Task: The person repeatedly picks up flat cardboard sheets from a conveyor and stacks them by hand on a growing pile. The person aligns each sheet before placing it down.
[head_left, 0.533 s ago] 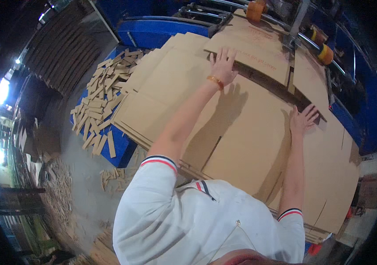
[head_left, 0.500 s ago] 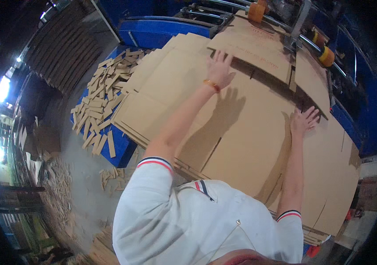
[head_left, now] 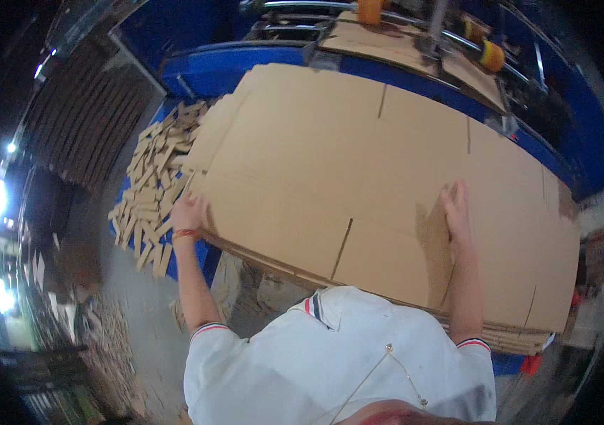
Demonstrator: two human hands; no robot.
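A stack of flat, slotted cardboard sheets [head_left: 302,149] lies in front of me, with its near edge close to my body. My left hand [head_left: 189,212] is at the stack's near left corner, its fingers closed on the edge of the top sheet; the fingertips are partly hidden. My right hand [head_left: 456,205] is over the right half of the top sheet, fingers loosely bent and apart, with nothing in them. Its shadow falls on the cardboard beside it.
Beyond the stack stands a blue machine [head_left: 245,64] with metal bars and an orange roller [head_left: 492,57]; printed cardboard [head_left: 376,44] lies under it. Small cardboard strips [head_left: 150,191] are heaped on a blue surface at the left. More scraps [head_left: 107,326] litter the floor.
Both hands have drawn back from the printed cardboard by the machine. The left went to the near left corner of the stack; the right moved slightly left. My view has also shifted.
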